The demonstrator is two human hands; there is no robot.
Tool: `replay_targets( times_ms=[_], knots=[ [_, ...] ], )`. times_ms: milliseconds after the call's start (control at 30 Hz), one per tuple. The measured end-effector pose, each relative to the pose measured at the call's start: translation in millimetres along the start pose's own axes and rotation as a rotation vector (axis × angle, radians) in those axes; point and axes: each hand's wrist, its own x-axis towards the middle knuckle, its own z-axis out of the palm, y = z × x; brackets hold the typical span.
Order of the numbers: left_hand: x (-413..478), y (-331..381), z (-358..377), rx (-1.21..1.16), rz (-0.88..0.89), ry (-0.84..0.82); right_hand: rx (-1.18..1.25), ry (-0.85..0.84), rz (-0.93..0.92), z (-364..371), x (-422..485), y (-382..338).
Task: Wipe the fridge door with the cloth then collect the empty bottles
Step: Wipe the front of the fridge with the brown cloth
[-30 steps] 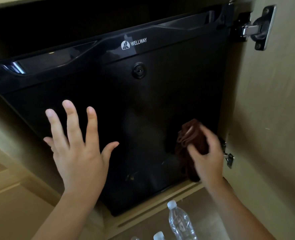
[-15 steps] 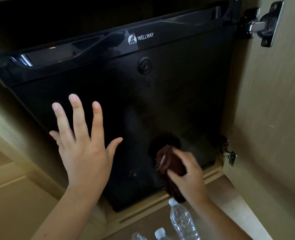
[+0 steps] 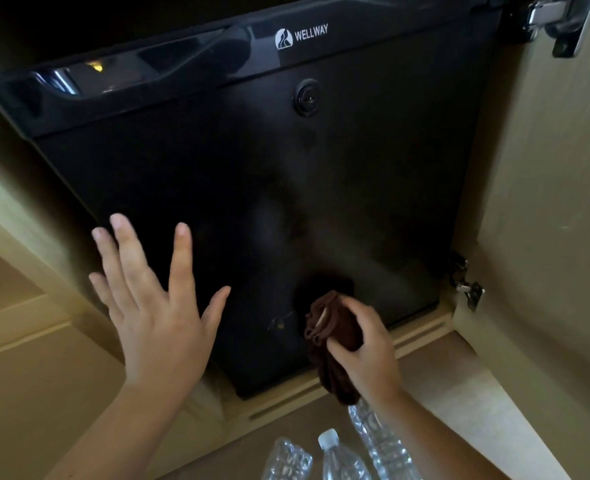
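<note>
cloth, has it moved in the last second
Yes. The cloth slid left along the fridge door, away from the lower cabinet hinge, to below the keyhole.

Floor (image 3: 453,403), tan and smooth, 5 to 6 o'clock: carries three clear plastic bottles grouped close at 6 o'clock. They are a crumpled bottle (image 3: 286,460) on the 7 o'clock side, a white-capped bottle (image 3: 342,459) in the middle, and a tall bottle (image 3: 380,441) on the 5 o'clock side, top hidden. Cabinet base (image 3: 321,400), pale wood, just beyond the bottles: carries the black fridge (image 3: 286,202).

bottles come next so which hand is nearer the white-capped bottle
Right. The right hand, gripping the brown cloth, is just up-right of the white-capped bottle; the left hand is spread farther up-left.
</note>
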Motion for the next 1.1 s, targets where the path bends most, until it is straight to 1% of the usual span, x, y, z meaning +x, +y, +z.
replay_targets(
  times_ms=[67, 100, 133, 233, 267, 367, 467, 567, 633, 700, 833, 900, 1000, 1100],
  knots=[
    [-7, -7, 3, -0.007, -0.039, -0.007, 0.013, -0.038, -0.001, 7, -6, -2],
    [-10, -9, 4, -0.022, -0.054, -0.009, 0.025, -0.020, 0.001, 6, -4, -3],
    [-12, -10, 5, -0.047, -0.064, -0.016, 0.038, 0.035, 0.013, 2, 0, -5],
    [-17, -10, 5, -0.155, -0.115, -0.063, 0.092, 0.288, 0.058, -22, 24, -13],
    [-19, -9, 5, -0.194, -0.142, -0.083, 0.090, 0.329, 0.055, -28, 29, -16],
    [-24, -7, 8, -0.267, -0.207, -0.127, 0.085, 0.349, 0.052, -25, 29, -19],
    [-26, -4, 12, -0.308, -0.225, -0.124, 0.125, 0.309, 0.094, -1, 13, -17],
    [-27, -3, 14, -0.320, -0.241, -0.119, 0.064, 0.118, 0.029, 23, -6, -18],
    [-27, -5, 14, -0.324, -0.253, -0.132, 0.047, 0.017, 0.020, 31, -14, -21],
    [-27, -8, 13, -0.334, -0.257, -0.149, 0.035, 0.029, 0.028, 28, -11, -24],
    [-27, -12, 14, -0.339, -0.237, -0.138, 0.047, 0.252, 0.040, -1, 16, -31],
    [-27, -12, 15, -0.348, -0.234, -0.124, 0.030, 0.270, 0.032, -4, 18, -32],
    [-27, -11, 16, -0.361, -0.241, -0.118, 0.005, 0.205, 0.018, 18, 5, -33],
    [-26, -12, 16, -0.363, -0.235, -0.129, -0.112, 0.029, -0.082, 52, -16, -35]
  ],
)
